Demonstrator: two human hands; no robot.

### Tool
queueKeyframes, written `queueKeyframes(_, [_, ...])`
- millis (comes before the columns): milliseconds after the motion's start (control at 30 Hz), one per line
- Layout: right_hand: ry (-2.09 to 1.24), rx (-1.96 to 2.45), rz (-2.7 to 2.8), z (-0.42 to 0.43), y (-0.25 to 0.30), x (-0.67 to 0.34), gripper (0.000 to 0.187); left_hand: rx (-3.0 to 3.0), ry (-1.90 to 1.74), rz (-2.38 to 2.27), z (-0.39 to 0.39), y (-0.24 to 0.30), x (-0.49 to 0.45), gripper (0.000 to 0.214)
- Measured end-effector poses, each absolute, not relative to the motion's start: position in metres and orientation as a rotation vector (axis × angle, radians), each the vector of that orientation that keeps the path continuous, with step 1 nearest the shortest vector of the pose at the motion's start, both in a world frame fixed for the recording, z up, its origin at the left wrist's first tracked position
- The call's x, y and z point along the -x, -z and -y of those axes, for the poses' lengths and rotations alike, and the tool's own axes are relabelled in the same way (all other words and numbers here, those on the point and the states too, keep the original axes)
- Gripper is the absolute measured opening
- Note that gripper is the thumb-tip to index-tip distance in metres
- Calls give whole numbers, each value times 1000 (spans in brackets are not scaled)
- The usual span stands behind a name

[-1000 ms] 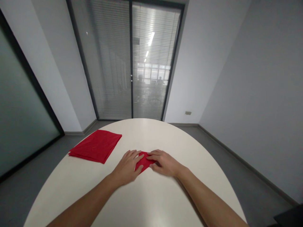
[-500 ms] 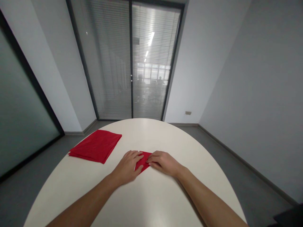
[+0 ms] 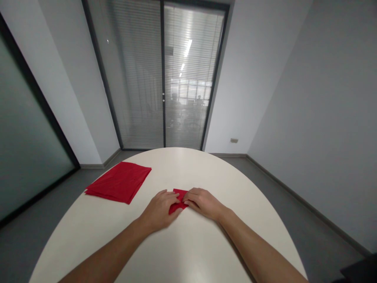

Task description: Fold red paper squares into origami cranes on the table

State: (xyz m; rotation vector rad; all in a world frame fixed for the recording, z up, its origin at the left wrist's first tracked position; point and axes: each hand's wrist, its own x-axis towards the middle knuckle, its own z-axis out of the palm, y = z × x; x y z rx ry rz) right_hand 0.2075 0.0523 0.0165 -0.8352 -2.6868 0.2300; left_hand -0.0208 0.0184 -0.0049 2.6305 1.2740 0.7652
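A small folded red sheet point(image 3: 178, 198) lies on the white table between my hands. It is thin, and I cannot tell whether it is cloth or paper. My left hand point(image 3: 160, 210) holds its left side, thumb along the near edge and fingers at the far edge. On the right part, my right hand point(image 3: 203, 202) has its fingers bent together and pressed on the sheet, which hides that end. The fingertips of both hands almost meet over the red surface.
Further left, near the table's edge, lies a flat stack of larger red sheets point(image 3: 120, 182). The round white table point(image 3: 188, 251) fills the foreground. Beyond it stand a glass door with blinds point(image 3: 188, 118) and grey walls. A dark object point(image 3: 359, 269) shows at the lower right.
My left hand has drawn its fingers back slightly, and its thumb has moved right along the near edge. Less of the red sheet shows. My right hand has barely moved.
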Motion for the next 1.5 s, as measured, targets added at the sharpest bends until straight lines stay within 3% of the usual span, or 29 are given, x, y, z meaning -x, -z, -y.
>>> queueKeyframes(167, [-203,840,2695,-53,-15,-205,29,-2641,-792,-1278,-17,1,18,18])
queueKeyframes(467, [-309,805,2658,-50,-15,-207,23,-2621,-762,-1391,-21,5,20,25])
queueKeyframes(833, [-269,833,2657,-50,-15,-205,23,-2626,-706,-1378,-17,-3,17,18])
queueKeyframes(1100, [-176,814,2669,-50,-14,-205,20,-2641,-664,-1460,-19,-1,17,23])
queueKeyframes(1500, [66,820,2606,-49,-14,-198,13,-2824,-729,-1424,-14,-12,12,13])
